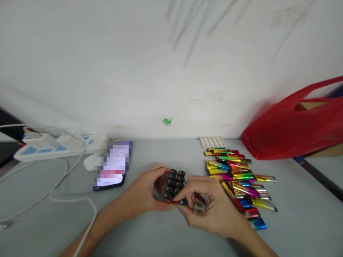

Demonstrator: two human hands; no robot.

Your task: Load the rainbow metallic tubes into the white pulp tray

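Observation:
In front of me my left hand (150, 187) is closed around a bundle of lighters (169, 182), held on end so that several black ends with small round holes face up in two rows. My right hand (206, 201) pinches a single lighter (183, 202) with the same kind of black end, at the near side of the bundle. Fingers cover most of the bodies; only bits of reddish brown show below the black ends. To the right of my right hand lies a loose pile of shiny metallic lighters (245, 175) in gold, red, blue, green and purple.
A white gridded tray (213, 142) lies behind the pile against the wall. On the left are a phone (114, 166), a power strip (43, 150) with plugs, and a white cable (64, 200) running towards my left forearm. A red bag (292, 125) stands at the right.

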